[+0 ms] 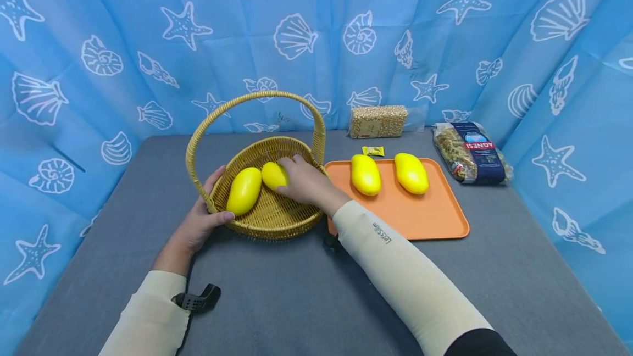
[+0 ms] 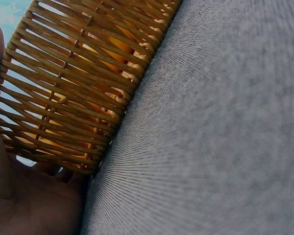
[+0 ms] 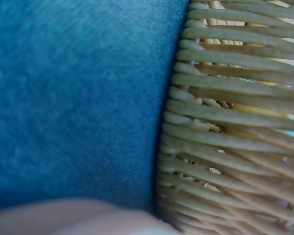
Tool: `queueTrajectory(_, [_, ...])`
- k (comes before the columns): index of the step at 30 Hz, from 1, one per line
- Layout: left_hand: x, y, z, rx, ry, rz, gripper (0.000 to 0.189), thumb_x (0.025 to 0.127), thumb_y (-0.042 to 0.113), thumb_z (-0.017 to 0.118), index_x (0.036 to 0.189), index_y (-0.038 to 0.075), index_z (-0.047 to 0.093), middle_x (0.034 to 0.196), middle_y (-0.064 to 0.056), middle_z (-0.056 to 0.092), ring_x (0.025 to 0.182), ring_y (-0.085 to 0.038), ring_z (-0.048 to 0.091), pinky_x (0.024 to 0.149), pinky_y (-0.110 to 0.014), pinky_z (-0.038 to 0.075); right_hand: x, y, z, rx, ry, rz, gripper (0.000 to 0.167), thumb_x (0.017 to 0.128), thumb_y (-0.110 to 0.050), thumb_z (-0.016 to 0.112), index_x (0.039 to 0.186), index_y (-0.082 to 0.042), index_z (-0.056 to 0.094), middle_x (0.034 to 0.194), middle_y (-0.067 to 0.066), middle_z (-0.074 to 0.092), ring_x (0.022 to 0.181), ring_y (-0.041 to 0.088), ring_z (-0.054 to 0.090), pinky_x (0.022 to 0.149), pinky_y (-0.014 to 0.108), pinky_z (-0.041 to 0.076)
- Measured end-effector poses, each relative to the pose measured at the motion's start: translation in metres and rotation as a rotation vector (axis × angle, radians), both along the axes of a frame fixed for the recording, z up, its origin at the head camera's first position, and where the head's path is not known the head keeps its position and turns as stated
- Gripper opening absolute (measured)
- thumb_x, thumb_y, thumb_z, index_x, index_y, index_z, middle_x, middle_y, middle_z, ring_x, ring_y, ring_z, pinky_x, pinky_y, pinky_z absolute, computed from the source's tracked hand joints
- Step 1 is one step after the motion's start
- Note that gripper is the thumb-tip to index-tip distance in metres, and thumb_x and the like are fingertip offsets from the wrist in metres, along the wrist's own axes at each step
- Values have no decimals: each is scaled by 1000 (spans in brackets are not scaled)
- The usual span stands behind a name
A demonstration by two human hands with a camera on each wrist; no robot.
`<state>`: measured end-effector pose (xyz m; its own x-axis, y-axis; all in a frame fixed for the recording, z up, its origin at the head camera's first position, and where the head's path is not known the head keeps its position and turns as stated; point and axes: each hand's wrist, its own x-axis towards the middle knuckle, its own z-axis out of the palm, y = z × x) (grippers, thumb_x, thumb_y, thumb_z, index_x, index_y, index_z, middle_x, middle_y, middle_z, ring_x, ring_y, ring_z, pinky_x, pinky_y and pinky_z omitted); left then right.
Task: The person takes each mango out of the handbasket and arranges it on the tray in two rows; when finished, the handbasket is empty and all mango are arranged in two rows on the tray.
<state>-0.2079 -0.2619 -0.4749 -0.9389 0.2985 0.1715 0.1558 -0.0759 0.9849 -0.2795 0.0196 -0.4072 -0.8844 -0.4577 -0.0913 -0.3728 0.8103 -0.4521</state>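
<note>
A woven wicker basket (image 1: 292,229) with a tall arched handle stands on the grey table. My left hand (image 1: 201,220) grips its left side, thumb over the rim and fingers around the outer wall; the left wrist view shows the palm against the weave (image 2: 73,88). Inside the basket, a yellow mango (image 1: 244,191) lies at the left. My right hand (image 1: 307,181) reaches over the right rim and holds a second mango (image 1: 275,177) beside the first, its fingers partly covering it. The right wrist view has mostly the basket's outer wall (image 3: 235,117).
Right of the basket, an orange tray (image 1: 410,224) carries two mangoes (image 1: 366,174) (image 1: 411,173). Behind it lie a small yellow wrapped packet (image 1: 373,151) and a vacuum-packed block of grain (image 1: 378,121). A pasta bag (image 1: 472,153) sits at the back right, before a blue curtain (image 1: 296,43).
</note>
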Motion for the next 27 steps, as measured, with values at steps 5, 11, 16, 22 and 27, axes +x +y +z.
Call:
queueTrajectory(5, [0,0,-1,-3,-1,2,105,96,-2,77,177,22,14,177,-14,19,153,-28,28,113,-25,34,-1,0,1,-16,0,-2,77,101,-39,79,164,-8,46,154,16,49,119,26,60,99,45,50])
queueTrajectory(11, [1,1,0,6,3,-1,104,97,-1,77,176,22,14,177,-15,20,152,-28,29,113,-25,35,1,4,3,-152,42,-32,74,98,-33,83,160,-10,51,144,10,52,111,23,58,94,43,51])
queueTrajectory(16, [1,1,0,1,4,-6,103,98,-1,76,177,23,14,176,-15,20,151,-28,30,113,-26,35,5,10,9,-290,77,-32,72,98,-31,83,159,-9,51,151,10,50,123,25,56,99,46,50])
queueTrajectory(22, [2,1,0,0,-2,-13,103,98,-1,74,177,24,12,176,-16,21,151,-27,31,113,-26,36,15,18,14,-409,125,-13,71,98,-32,84,157,-8,52,157,11,49,126,25,55,100,47,49])
queueTrajectory(27, [1,0,-2,-7,-1,-8,104,98,-2,75,177,24,12,176,-15,20,151,-27,30,113,-25,35,28,28,18,-465,143,9,68,98,-31,84,155,-9,54,154,10,50,122,24,55,98,47,50])
